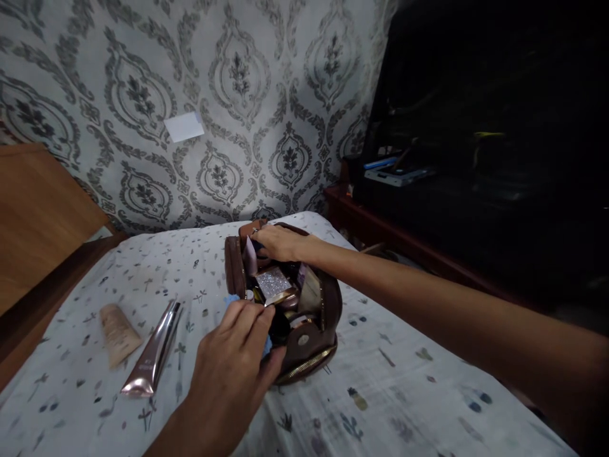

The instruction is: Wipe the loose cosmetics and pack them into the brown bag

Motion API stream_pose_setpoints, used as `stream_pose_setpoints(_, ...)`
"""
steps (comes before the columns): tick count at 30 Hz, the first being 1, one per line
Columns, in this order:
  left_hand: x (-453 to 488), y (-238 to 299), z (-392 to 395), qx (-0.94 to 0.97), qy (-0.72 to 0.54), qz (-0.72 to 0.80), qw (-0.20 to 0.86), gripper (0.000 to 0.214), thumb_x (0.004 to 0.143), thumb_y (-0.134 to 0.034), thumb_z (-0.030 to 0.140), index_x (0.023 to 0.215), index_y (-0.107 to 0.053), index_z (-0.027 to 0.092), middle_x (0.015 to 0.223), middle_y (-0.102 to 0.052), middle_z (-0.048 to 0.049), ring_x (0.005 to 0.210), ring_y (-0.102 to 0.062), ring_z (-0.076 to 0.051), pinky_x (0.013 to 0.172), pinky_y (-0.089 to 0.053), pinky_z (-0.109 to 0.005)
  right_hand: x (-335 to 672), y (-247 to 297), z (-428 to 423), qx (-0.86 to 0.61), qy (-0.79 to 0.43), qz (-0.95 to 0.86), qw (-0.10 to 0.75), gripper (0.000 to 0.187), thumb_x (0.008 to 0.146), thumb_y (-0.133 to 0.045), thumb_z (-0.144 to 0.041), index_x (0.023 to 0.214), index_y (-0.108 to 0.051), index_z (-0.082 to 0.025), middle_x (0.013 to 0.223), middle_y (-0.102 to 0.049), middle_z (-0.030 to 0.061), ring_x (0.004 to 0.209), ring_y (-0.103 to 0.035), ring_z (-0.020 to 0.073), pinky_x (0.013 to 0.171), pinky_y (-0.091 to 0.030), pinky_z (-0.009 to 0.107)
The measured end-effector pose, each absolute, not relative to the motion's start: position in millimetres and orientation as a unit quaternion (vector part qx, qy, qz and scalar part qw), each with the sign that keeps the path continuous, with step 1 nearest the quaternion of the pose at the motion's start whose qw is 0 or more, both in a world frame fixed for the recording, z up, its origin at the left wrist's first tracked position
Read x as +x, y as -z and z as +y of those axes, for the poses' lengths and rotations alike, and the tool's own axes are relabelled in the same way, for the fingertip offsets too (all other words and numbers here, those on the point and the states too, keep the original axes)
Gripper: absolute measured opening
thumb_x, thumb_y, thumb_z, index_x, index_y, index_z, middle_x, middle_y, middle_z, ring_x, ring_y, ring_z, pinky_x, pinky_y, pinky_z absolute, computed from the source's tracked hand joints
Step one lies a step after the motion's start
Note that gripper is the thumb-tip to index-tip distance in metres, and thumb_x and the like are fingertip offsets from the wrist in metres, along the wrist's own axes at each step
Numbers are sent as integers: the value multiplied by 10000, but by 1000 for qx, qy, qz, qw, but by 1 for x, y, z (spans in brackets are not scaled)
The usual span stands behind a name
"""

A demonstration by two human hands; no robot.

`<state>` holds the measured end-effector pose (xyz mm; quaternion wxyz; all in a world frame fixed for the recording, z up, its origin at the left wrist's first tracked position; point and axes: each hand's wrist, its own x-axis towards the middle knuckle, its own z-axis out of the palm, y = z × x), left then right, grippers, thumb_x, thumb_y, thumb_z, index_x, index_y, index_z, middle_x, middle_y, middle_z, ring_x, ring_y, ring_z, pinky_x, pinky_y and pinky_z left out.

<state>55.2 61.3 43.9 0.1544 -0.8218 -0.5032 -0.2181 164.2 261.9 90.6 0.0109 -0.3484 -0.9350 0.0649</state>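
A brown makeup bag [332, 295] lies unzipped on the bed, full of cosmetics. My left hand [233, 362] is closed on its near left edge, fingers and thumb bent round the side, with a bit of light blue material beside them. At the far end, my right hand [280, 242] reaches into the bag with curled fingers; their tips are hidden, and I cannot see what they grip. A ring shows on one finger. Between the hands lies a glittery silver compact [273, 284]. A pale pink packet [250, 257] stands near my right fingers.
On the patterned bedsheet [162, 266], left of the bag, lie a beige squeeze tube [118, 335] and a shiny rose-pink tube [151, 352]. A wooden headboard panel [45, 216] rises at left. Behind stands a patterned wall [238, 146]; a dark piece of furniture [476, 209] is at right.
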Motion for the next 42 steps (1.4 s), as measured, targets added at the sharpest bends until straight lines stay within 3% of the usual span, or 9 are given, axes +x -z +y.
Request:
stream_pose_setpoints(5, 60, -45, 59, -811, 228, -517, 150, 311, 930, -532, 219, 1231, -509, 148, 1070, -641, -104, 996, -593, -259, 667, -574, -350, 164, -86, 264, -359, -70, -930, 31, 298, 872, -654, -241, 1155, -661, -149, 1253, -639, 171, 1092, -655, 285, 873, -488, 310)
stream_pose_setpoints(9, 59, -44, 60, -815, 233, -509, 147, 314, 929, -543, 220, 1230, -507, 138, 1062, -640, -102, 993, -591, -258, 688, -578, -359, 166, -89, 268, -373, -73, -923, 62, 315, 909, -590, -226, 1222, -622, -204, 1278, -649, 97, 1175, -615, 241, 895, -471, 258)
stream_pose_setpoints(12, 57, -43, 62, -820, 230, -502, 149, 314, 925, -550, 220, 1224, -513, 135, 1059, -642, -103, 1000, -588, -260, 672, -577, -347, 161, -94, 272, -417, -79, -901, 85, 329, 942, -502, -209, 1255, -586, -151, 1223, -677, 131, 1116, -645, 238, 835, -484, 259)
stream_pose_setpoints(15, 57, -44, 62, -818, 236, -504, 147, 306, 929, -540, 216, 1223, -515, 134, 1059, -640, -105, 1000, -584, -264, 653, -574, -345, 152, -97, 277, -446, -94, -886, 88, 338, 893, -557, -201, 1213, -614, -105, 1159, -700, 163, 1025, -676, 254, 757, -489, 269)
stream_pose_setpoints(19, 59, -46, 61, -817, 239, -505, 143, 307, 938, -526, 214, 1233, -508, 130, 1049, -638, -104, 987, -584, -263, 648, -571, -343, 146, -97, 278, -409, -123, -899, 94, 325, 785, -638, -125, 1099, -697, -184, 1085, -732, 65, 992, -674, 204, 739, -467, 222)
stream_pose_setpoints(23, 60, -46, 60, -815, 244, -504, 149, 299, 945, -513, 215, 1233, -508, 136, 1046, -638, -101, 983, -588, -258, 661, -569, -343, 148, -94, 275, -364, -144, -913, 112, 448, 738, -662, -83, 1172, -684, -192, 1099, -730, 31, 970, -657, 166, 766, -450, 197)
stream_pose_setpoints(35, 59, -44, 60, -811, 229, -521, 138, 299, 949, -521, 232, 1238, -499, 159, 1072, -638, -96, 1019, -585, -263, 780, -577, -405, 159, -90, 277, -322, -140, -930, 114, 272, 819, -625, -156, 1078, -693, -200, 1026, -729, 30, 942, -646, 169, 783, -424, 211)
stream_pose_setpoints(39, 59, -42, 59, -808, 224, -527, 135, 300, 947, -518, 239, 1239, -503, 170, 1081, -639, -91, 1034, -582, -261, 768, -574, -390, 168, -92, 272, -305, -126, -940, 85, 504, 683, -782, -230, 1168, -647, -228, 1148, -704, 38, 1021, -646, 211, 802, -443, 221)
stream_pose_setpoints(42, 59, -42, 59, -809, 225, -526, 131, 313, 943, -522, 230, 1249, -505, 166, 1088, -635, -95, 1032, -578, -259, 753, -572, -379, 172, -90, 269, -323, -107, -938, 74, 635, 682, -781, -216, 1283, -579, -247, 1234, -672, 57, 1067, -644, 228, 834, -454, 239)
